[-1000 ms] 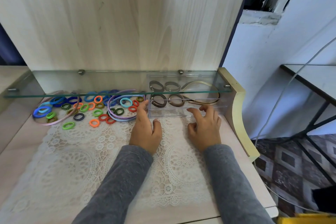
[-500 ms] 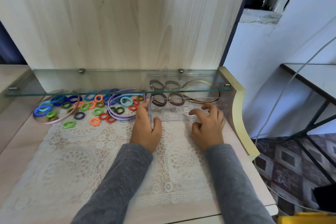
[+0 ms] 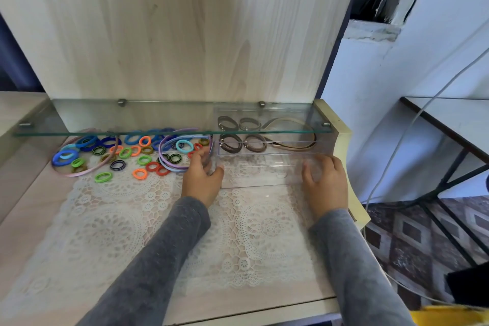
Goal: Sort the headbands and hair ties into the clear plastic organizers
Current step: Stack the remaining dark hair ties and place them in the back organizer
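Clear organizer [image 3: 260, 171] on lace cloth [image 3: 127, 222], right end of surface, partly under glass shelf [image 3: 158, 131]. Brown hair ties [image 3: 230, 143] and beige headband [image 3: 297, 144] in its back part.

Left hand [image 3: 202, 178]: grip curled round left front corner. Right hand [image 3: 326, 186]: grip curled on right end.

Risks:
- slick plastic slipping
- rim knocking glass shelf if lifted
- lace cloth bunching if dragged
- left knuckles nudging purple headbands [image 3: 169, 164] just beside

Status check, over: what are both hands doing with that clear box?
Left hand, right hand grip front clear organizer by its ends. Brown hair ties, beige headband in rear organizer. Glass shelf overhangs; colourful hair ties loose at left.
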Demonstrator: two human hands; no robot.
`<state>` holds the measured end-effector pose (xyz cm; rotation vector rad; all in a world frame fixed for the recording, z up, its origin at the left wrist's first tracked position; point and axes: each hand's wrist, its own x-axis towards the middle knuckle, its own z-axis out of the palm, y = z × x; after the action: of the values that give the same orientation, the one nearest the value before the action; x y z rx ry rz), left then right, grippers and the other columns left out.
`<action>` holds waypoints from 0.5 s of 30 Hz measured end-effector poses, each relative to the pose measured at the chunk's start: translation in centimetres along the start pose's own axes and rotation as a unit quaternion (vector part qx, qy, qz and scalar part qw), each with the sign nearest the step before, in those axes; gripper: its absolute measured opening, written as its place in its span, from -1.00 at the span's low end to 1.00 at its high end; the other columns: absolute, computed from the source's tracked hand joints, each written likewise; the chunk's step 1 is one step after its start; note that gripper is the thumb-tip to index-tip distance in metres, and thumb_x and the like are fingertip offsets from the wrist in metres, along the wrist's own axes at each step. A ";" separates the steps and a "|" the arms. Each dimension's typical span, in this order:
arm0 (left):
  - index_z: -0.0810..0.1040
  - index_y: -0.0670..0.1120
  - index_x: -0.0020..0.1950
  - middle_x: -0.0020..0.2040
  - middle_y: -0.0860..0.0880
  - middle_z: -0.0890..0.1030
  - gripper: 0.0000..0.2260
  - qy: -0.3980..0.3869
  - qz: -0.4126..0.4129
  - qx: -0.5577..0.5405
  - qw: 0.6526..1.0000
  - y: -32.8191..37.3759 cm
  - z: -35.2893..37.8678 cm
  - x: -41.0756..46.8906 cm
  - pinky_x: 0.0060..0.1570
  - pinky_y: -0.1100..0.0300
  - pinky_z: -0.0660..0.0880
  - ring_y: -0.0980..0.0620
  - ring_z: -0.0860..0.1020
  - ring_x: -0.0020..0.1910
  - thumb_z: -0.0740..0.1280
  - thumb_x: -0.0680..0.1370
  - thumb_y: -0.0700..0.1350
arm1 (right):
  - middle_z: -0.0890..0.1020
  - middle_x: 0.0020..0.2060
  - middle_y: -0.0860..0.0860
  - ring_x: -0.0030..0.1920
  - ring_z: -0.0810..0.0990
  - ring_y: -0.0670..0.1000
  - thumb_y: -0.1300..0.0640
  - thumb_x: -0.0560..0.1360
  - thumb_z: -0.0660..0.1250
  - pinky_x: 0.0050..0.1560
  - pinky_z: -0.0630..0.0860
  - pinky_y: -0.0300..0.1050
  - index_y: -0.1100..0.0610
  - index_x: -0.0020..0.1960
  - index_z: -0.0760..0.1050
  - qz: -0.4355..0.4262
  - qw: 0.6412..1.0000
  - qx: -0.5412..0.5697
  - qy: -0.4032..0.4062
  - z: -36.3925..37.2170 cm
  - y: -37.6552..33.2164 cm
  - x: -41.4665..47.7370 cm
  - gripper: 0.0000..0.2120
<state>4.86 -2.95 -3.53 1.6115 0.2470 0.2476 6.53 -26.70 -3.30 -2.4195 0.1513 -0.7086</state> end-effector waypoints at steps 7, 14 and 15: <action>0.31 -0.10 0.47 0.41 -0.01 0.41 -0.57 -0.003 -0.014 0.063 0.998 -0.1 0.4 -1.3 0.30 0.21 0.32 0.05 0.41 0.34 0.21 0.59 -0.27 | 0.27 0.46 0.13 0.43 0.27 0.10 0.16 0.49 0.19 0.41 0.23 0.00 0.24 0.46 0.21 0.021 0.994 -0.066 -0.087 -0.7 -0.3 -0.3 -0.44; 0.33 -0.09 0.47 0.41 0.02 0.42 -0.59 -0.033 -0.018 0.131 0.991 0.1 -0.3 -2.6 0.31 0.27 0.27 0.09 0.40 0.35 0.19 0.61 -0.23 | 0.16 0.50 0.14 0.48 0.16 0.10 0.13 0.53 0.08 0.46 0.11 0.00 0.25 0.51 0.07 0.028 0.976 -0.150 -0.155 -1.6 -0.8 -1.1 -0.42; 0.33 -0.09 0.47 0.41 0.02 0.42 -0.59 -0.038 -0.019 0.137 0.990 0.3 -0.4 -2.6 0.28 0.30 0.27 0.08 0.40 0.35 0.19 0.61 -0.24 | 0.15 0.50 0.14 0.49 0.13 0.09 0.12 0.54 0.07 0.47 0.07 0.00 0.25 0.51 0.06 0.024 0.973 -0.165 -0.161 -1.6 -0.9 -1.2 -0.43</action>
<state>2.22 -3.38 -3.26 1.8831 0.2611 0.1265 4.60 -26.52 -2.25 -2.7995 0.2087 -0.2767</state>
